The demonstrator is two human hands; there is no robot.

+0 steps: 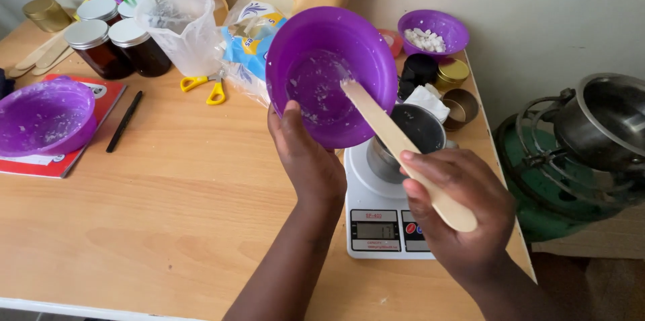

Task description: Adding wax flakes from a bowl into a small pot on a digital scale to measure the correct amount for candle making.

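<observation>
The tilted purple bowl (pixel 329 72) is glossy plastic, its inside smeared with matt white flakes. The flat stirring stick (pixel 403 150) is pale, unvarnished wood. The small pot (pixel 410 140) on the kitchen scale (pixel 379 217) is brushed metal; the scale itself is smooth white plastic. The bench (pixel 168 207) shows a smooth, light wood-grain finish. The amber jars (pixel 101 49) are shiny glass with dull metal lids.
</observation>
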